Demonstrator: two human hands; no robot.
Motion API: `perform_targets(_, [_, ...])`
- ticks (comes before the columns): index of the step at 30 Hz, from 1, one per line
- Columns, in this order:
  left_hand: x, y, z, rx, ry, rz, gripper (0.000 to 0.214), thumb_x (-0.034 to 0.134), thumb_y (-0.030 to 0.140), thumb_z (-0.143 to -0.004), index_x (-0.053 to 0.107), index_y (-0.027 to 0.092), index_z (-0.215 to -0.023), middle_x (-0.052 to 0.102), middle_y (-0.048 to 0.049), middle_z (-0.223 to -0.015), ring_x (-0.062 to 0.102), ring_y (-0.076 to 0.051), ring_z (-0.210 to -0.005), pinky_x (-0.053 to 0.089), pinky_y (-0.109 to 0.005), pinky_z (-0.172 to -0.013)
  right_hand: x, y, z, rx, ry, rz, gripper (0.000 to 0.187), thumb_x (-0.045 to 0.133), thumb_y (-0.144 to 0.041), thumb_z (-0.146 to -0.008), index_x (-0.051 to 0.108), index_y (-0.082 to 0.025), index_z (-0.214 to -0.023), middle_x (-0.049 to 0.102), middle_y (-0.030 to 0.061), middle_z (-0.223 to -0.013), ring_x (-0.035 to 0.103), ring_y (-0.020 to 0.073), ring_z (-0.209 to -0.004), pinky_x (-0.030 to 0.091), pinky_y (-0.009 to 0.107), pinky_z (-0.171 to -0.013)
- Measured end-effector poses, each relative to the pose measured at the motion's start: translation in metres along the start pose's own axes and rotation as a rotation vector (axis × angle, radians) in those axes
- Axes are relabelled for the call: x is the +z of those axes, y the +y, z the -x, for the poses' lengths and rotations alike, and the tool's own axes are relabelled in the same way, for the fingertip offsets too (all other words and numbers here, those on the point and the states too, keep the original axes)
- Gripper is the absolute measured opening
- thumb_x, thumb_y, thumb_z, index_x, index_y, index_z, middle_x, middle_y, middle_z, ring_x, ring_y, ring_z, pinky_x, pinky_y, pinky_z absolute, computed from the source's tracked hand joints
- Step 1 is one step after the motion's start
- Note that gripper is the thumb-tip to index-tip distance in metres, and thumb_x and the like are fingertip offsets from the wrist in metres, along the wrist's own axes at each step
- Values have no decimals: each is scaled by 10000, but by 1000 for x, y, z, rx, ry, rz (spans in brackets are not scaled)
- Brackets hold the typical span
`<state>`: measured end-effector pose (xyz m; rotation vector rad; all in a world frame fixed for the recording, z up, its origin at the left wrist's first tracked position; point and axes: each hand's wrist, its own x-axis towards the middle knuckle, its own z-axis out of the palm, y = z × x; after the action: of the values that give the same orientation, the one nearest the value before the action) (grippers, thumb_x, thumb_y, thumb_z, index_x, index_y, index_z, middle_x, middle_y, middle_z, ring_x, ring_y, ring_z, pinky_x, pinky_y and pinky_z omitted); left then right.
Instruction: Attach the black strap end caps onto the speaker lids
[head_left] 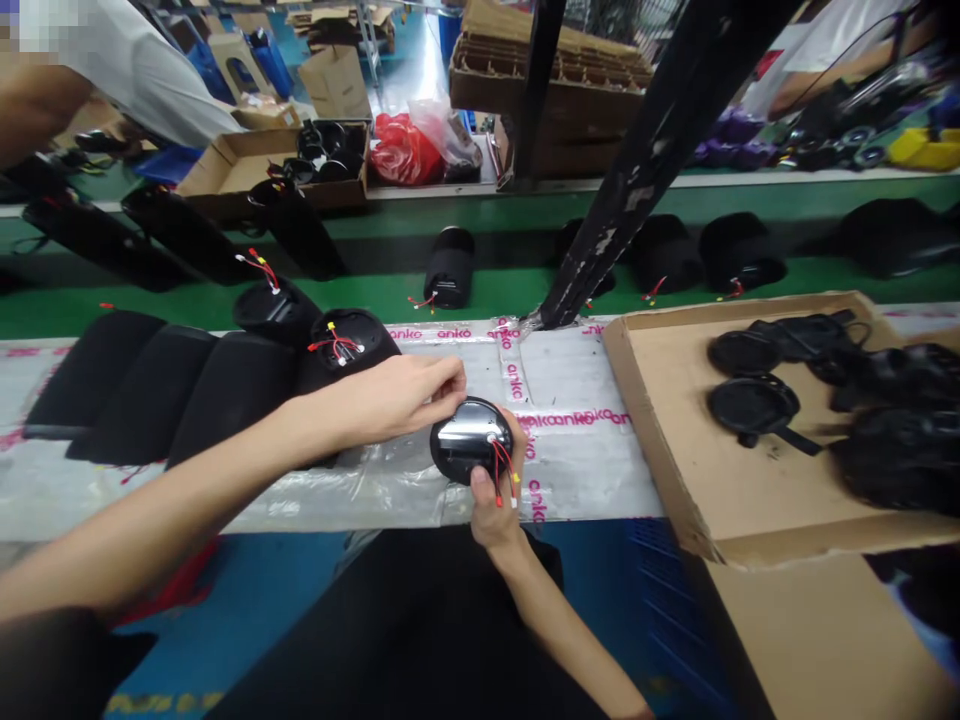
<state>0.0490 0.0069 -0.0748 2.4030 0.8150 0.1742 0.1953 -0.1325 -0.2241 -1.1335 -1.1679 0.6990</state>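
A round black speaker body (469, 442) with a shiny end and red and yellow wires stands on the plastic-covered bench (570, 460) in front of me. My right hand (491, 505) grips it from below, thumb up on its rim beside the wires. My left hand (409, 392) reaches in from the left and pinches at its top edge, fingers closed. To the left lie several black cylindrical speaker bodies (225, 390), two with red and yellow wires (337, 345) sticking up.
A cardboard tray (660, 440) of black round parts sits at the right. A black post (637, 170) rises from the bench. Beyond it runs a green conveyor (390, 290) with more black cylinders. Another person's sleeve (135, 60) shows at the top left, near cardboard boxes.
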Motion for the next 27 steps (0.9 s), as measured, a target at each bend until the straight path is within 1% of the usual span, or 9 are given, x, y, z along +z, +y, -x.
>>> perform_targets(3, [6, -2, -4, 82, -18, -58, 266, 486, 347, -1075, 694, 189, -1024, 673, -16, -918, 681, -200, -806, 549, -316, -832, -1, 1, 0, 4, -14, 21, 627, 511, -501, -1056, 402, -270, -1629, 540, 142, -1572, 562, 363, -1465, 480, 595, -1231])
perform_targets(6, [21, -1, -2, 1, 148, -8, 239, 472, 313, -1066, 661, 190, -987, 650, -8, -879, 654, -184, -771, 570, -332, -838, -2, 2, 2, 11, -22, 28, 627, 505, -506, -1066, 389, -274, -1637, 520, 141, -1597, 544, 352, -1489, 466, 582, -1254])
perform_targets(8, [27, 2, 2, -67, 236, 151, 225, 493, 333, -1078, 652, 193, -999, 695, -22, -935, 689, -190, -837, 595, -342, -864, -2, 3, 2, 16, -34, 37, 634, 502, -519, -1068, 385, -271, -1639, 511, 142, -1610, 540, 347, -1499, 466, 570, -1260])
perform_targets(12, [22, 5, 7, -149, 126, 525, 355, 657, 481, -1043, 688, 202, -1260, 781, -90, -1251, 759, -256, -1156, 605, -394, -1037, -4, 3, 2, 7, -59, 66, 656, 499, -529, -1062, 376, -234, -1635, 516, 162, -1615, 543, 360, -1509, 482, 589, -1246])
perform_targets(14, [22, 6, 10, -168, 32, 604, 457, 704, 499, -1019, 680, 225, -1384, 764, -102, -1384, 729, -293, -1288, 568, -429, -1124, -4, 2, 1, 2, -51, 70, 659, 501, -518, -1063, 363, -240, -1644, 513, 161, -1625, 537, 363, -1518, 474, 600, -1253])
perform_targets(16, [33, 7, 13, -160, 3, 644, 500, 737, 485, -1003, 671, 255, -1442, 736, -89, -1461, 698, -309, -1351, 542, -445, -1162, -5, 1, 1, 6, -47, 80, 658, 500, -502, -1068, 349, -257, -1659, 498, 157, -1645, 523, 364, -1534, 466, 606, -1264])
perform_targets(22, [92, 13, 20, -104, 432, 879, 380, 787, 359, -966, 728, 207, -1309, 768, -96, -1361, 720, -286, -1280, 562, -383, -1116, -7, -2, 3, -32, -79, 144, 698, 476, -463, -1097, 216, -302, -1724, 307, 155, -1780, 332, 381, -1669, 377, 673, -1322])
perform_targets(24, [99, 14, 19, -105, 445, 936, 366, 802, 340, -953, 743, 198, -1285, 787, -91, -1316, 744, -271, -1225, 578, -358, -1078, -16, -2, 3, -23, -144, 125, 732, 501, -470, -1099, 165, -339, -1736, 229, 123, -1820, 258, 365, -1706, 321, 665, -1356])
perform_targets(27, [96, 15, 18, -121, 420, 975, 381, 815, 331, -935, 755, 193, -1285, 793, -93, -1316, 759, -268, -1192, 591, -351, -1053, -43, -10, -10, 22, -291, 18, 899, 668, -513, -1030, 137, -369, -1741, 191, 99, -1844, 247, 349, -1714, 333, 609, -1368])
